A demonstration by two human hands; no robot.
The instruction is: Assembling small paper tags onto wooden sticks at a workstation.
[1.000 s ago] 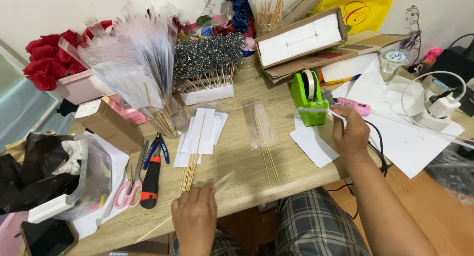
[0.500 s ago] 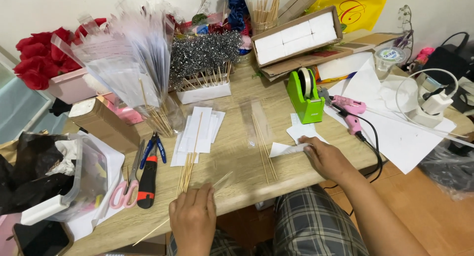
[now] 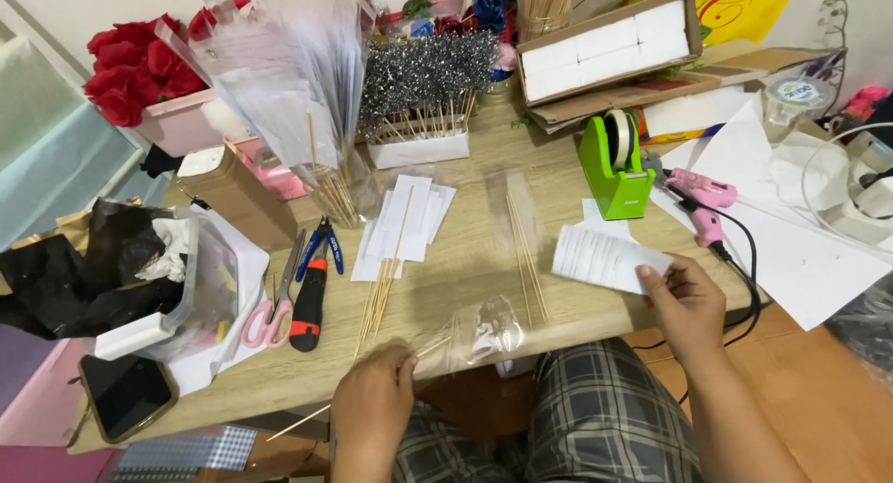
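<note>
My left hand [image 3: 370, 401] at near table edge [image 3: 279, 371], fingers pinched on thin wooden stick [image 3: 298, 423] with clear cellophane sleeve [image 3: 479, 332]. My right hand [image 3: 686, 301] pinches white paper slip [image 3: 605, 258] above tabletop. Beyond: loose skewers [image 3: 528, 260], green tape dispenser [image 3: 614, 165].

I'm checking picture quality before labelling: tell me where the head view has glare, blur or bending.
Head view: even indoor light, soft shadows only; clear cellophane sleeve under the left hand glints; bunched cellophane cones look smeared and washed out; table edge and side areas bow from the wide lens; white paper slip in the right hand stays fairly sharp.
</note>
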